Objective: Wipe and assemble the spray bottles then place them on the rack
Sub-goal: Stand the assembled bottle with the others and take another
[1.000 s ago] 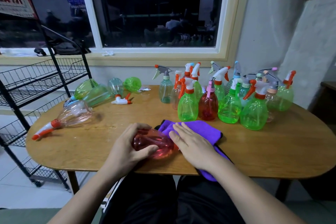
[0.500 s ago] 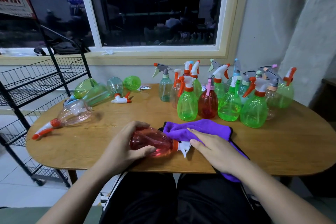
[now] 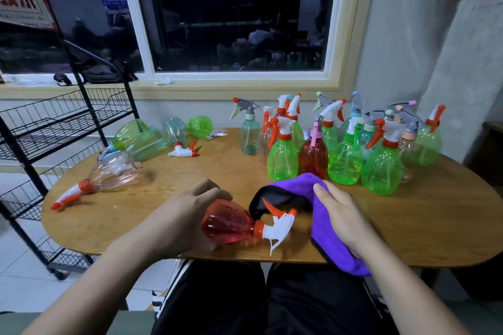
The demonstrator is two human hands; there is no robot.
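Now the purple cloth [image 3: 299, 182] is off the red bottle [image 3: 228, 221], where a second ago our right hand [image 3: 340, 215] was pressing it flat over the neck end. That hand has drawn back to the right with the cloth bunched and arched up, thumb on top and the fingers closed into the fold, while the tail of the cloth hangs over the table [image 3: 422, 231] edge. The white and orange trigger head [image 3: 277, 226] shows in full, already seated on the neck. Our left hand [image 3: 179, 223] keeps its fingers wrapped round the fat base of the bottle, which lies on its side near the front edge, nozzle pointing right. We judge the wipe of this bottle finished or nearly so, and since it is assembled, the step left for it is the carry to the rack [image 3: 54, 130] at our left. The standing bottles [image 3: 345, 149] wait at the back, well apart from our hands
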